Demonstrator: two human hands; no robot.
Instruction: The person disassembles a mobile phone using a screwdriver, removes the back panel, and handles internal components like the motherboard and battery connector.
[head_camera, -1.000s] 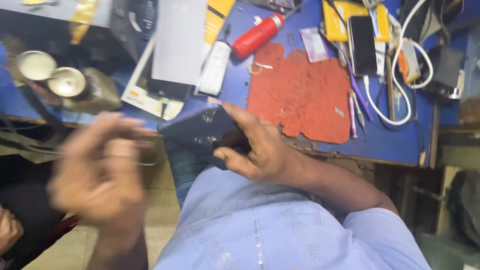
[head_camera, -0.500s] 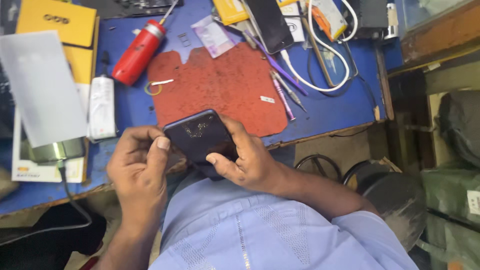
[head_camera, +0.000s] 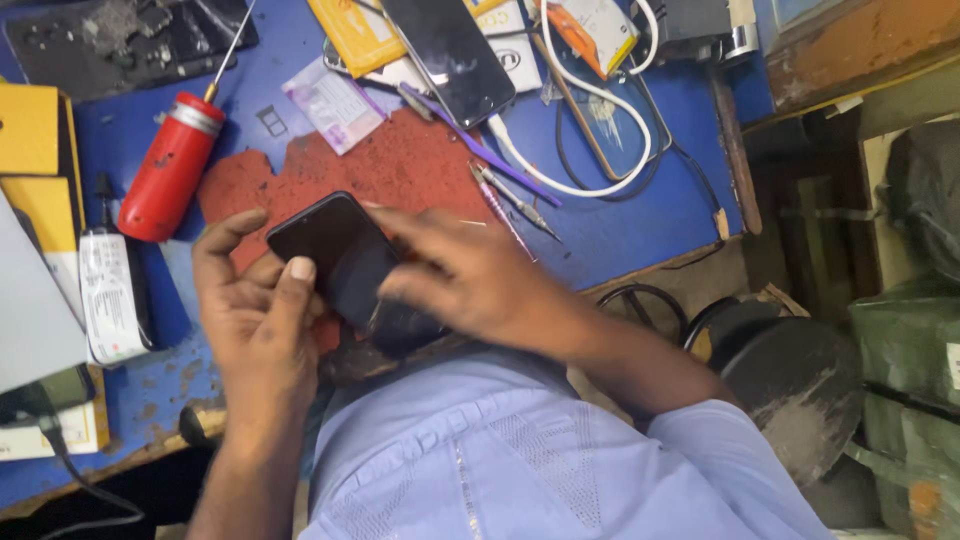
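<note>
Blue workbench top (head_camera: 640, 215) spreads out beyond your hands, scuffed and crowded, with a worn red mat (head_camera: 400, 165) lying just past your fingertips. Your left hand (head_camera: 255, 320) cups a dark smartphone (head_camera: 350, 265) from below, thumb pressed flat on its glass. Your right hand (head_camera: 470, 275) lies over the phone's near end, fingers curled around its edge, so both hands are clamped on the one handset, held above the bench edge and your light blue shirt (head_camera: 500, 470).

The phone's lower end is hidden under your right palm, and you cannot tell what your right fingertips are doing there. To the left of your left hand, a grey slab is cut off by the frame edge.

Counted: two phones, the one you hold and a second black phone (head_camera: 450, 55) lying face up well beyond your right hand. One red-handled screwdriver (head_camera: 175, 165) sits beyond your left hand, and one white squeeze tube (head_camera: 110, 295) just to its left. One white cable (head_camera: 580, 150) loops beyond your right hand, with one purple pry tool (head_camera: 480, 150) and a pair of metal tweezers (head_camera: 515, 200) between it and your knuckles.

Since half a second ago, your right hand has slid further across the phone, covering more of it, and the handset has turned so its long side now slants up to the left. The view has also swung, bringing the stool (head_camera: 790, 390) to the right of your forearm more fully in.
</note>
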